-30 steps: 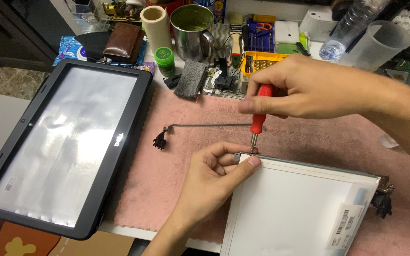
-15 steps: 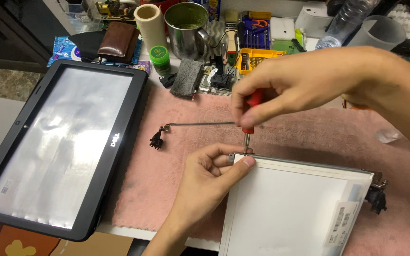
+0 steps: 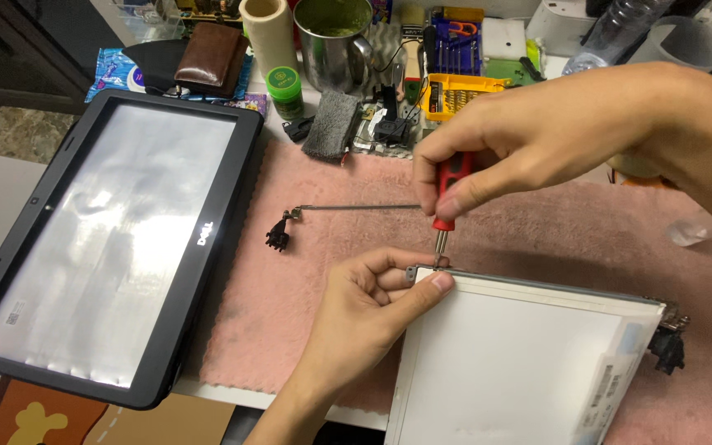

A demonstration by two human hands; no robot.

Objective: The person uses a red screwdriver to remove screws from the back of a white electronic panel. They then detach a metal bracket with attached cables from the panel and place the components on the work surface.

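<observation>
A bare white display panel (image 3: pixel 521 363) lies on a pink towel (image 3: pixel 306 272). My left hand (image 3: pixel 368 309) pinches the panel's upper left corner between thumb and forefinger. Above it, my right hand (image 3: pixel 537 140) grips a red-handled screwdriver (image 3: pixel 447 198), held upright with its tip down at that same corner. A thin metal hinge bracket (image 3: pixel 331 213) with a black end lies loose on the towel just left of the screwdriver. A second black hinge (image 3: pixel 669 342) sits at the panel's right corner.
A black laptop lid with its screen (image 3: pixel 109 247) lies at the left. Along the back stand a steel mug (image 3: pixel 335 37), a cardboard tube (image 3: pixel 267 33), a brown wallet (image 3: pixel 214 58), a yellow bit case (image 3: pixel 455 91) and a grey sponge (image 3: pixel 331 124).
The view has drifted a little. My right hand and the screwdriver have shifted slightly left over the corner. My left hand keeps its pinch on the panel's corner.
</observation>
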